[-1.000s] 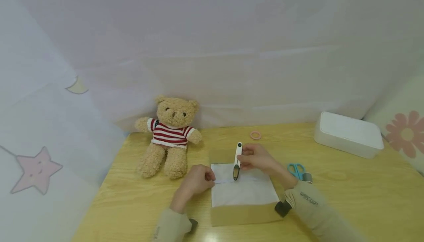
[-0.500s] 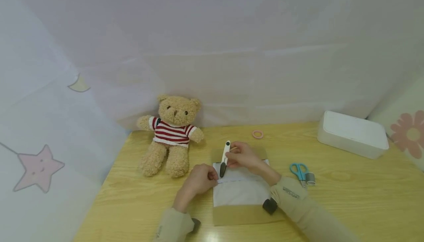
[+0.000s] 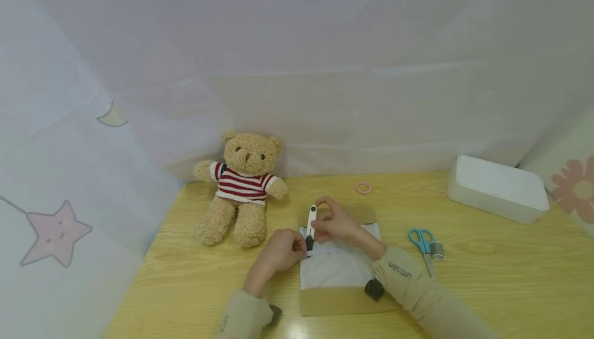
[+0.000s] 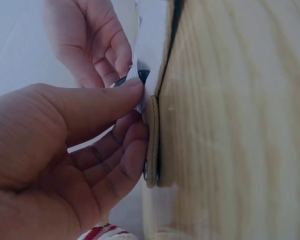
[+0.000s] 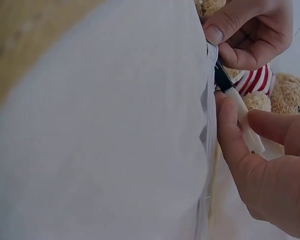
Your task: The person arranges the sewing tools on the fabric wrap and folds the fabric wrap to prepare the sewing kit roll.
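White cloth (image 3: pixel 334 271) with a gathered, elastic-like band (image 3: pixel 325 252) across it lies over a tan panel (image 3: pixel 343 302). At the band's left end, my left hand (image 3: pixel 280 250) pinches the white edge between thumb and fingers, also seen in the left wrist view. My right hand (image 3: pixel 336 223) holds a slim white tool (image 3: pixel 312 220) with a dark end and a round dark dot on top. That dark end (image 5: pixel 221 76) points down to the band beside my left fingertips; its tip is hidden behind the white edge in the right wrist view.
A teddy bear (image 3: pixel 243 189) in a striped shirt sits back left. Right of the cloth lie blue-handled scissors (image 3: pixel 421 240) beside a grey thread spool (image 3: pixel 438 250). Behind are a pink ring (image 3: pixel 363 188) and a white box (image 3: pixel 498 188).
My right hand has moved left with the white tool, then lowered its dark end to the band by my left fingers. My left hand stays at the cloth's left edge.
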Tool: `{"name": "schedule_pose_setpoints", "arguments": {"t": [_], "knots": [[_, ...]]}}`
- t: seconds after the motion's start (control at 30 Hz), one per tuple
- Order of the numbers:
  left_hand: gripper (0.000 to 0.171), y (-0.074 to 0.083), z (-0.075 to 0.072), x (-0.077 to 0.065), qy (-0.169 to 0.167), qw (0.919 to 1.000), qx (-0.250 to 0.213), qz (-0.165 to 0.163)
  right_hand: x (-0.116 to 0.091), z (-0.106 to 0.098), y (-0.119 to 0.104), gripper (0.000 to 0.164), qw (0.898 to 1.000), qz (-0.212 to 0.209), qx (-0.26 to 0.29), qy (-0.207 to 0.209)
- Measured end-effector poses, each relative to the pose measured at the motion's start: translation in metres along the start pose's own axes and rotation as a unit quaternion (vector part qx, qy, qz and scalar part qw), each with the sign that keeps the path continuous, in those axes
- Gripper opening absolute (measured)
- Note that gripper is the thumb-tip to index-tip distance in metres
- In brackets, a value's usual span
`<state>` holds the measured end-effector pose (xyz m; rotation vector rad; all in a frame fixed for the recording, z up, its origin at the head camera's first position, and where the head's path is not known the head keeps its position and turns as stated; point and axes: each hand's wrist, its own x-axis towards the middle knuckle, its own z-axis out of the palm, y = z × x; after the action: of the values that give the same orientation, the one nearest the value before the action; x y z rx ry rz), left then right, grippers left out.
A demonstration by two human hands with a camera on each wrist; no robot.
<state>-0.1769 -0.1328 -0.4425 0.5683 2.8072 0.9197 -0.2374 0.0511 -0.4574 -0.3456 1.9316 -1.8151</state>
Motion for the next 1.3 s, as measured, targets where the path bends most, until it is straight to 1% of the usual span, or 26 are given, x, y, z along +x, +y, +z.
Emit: {"name": "schedule_pose_setpoints", "arguments": {"t": [0.17, 0.37, 0.57, 0.77, 0.93, 1.07, 1.3], "knots": [[0.017, -0.0009, -0.0005, 0.0005, -0.002, 0.9999, -0.005, 0.009, -0.0015, 0.0014, -0.0001, 0.049, 1.000, -0.001, -0.002, -0.018], [0.016, -0.0019, -0.0001, 0.0008, -0.001, 0.9999, -0.006, 0.015, -0.0007, 0.0009, 0.0007, 0.049, 0.999, 0.022, -0.029, -0.034], [0.017, -0.0019, 0.0003, 0.0008, 0.004, 0.9999, 0.000, 0.011, -0.0015, 0.0031, -0.0025, 0.050, 0.997, 0.045, -0.052, -0.039], [0.018, -0.0015, 0.0009, -0.0003, 0.003, 1.0000, -0.003, 0.005, -0.0036, 0.0056, -0.0032, 0.046, 0.996, 0.056, -0.057, -0.048], [0.019, -0.0012, 0.0007, 0.0001, 0.009, 0.9999, 0.005, 0.012, -0.0033, 0.0055, -0.0011, 0.043, 0.995, 0.056, -0.068, -0.052], [0.018, -0.0015, 0.0005, 0.0003, 0.011, 0.9998, 0.005, 0.016, -0.0049, 0.0052, -0.0007, 0.040, 0.993, 0.050, -0.082, -0.065], [0.018, -0.0014, 0.0008, 0.0004, 0.007, 0.9999, -0.001, 0.009, -0.0058, 0.0070, -0.0001, 0.038, 0.990, 0.041, -0.118, -0.072]]}}
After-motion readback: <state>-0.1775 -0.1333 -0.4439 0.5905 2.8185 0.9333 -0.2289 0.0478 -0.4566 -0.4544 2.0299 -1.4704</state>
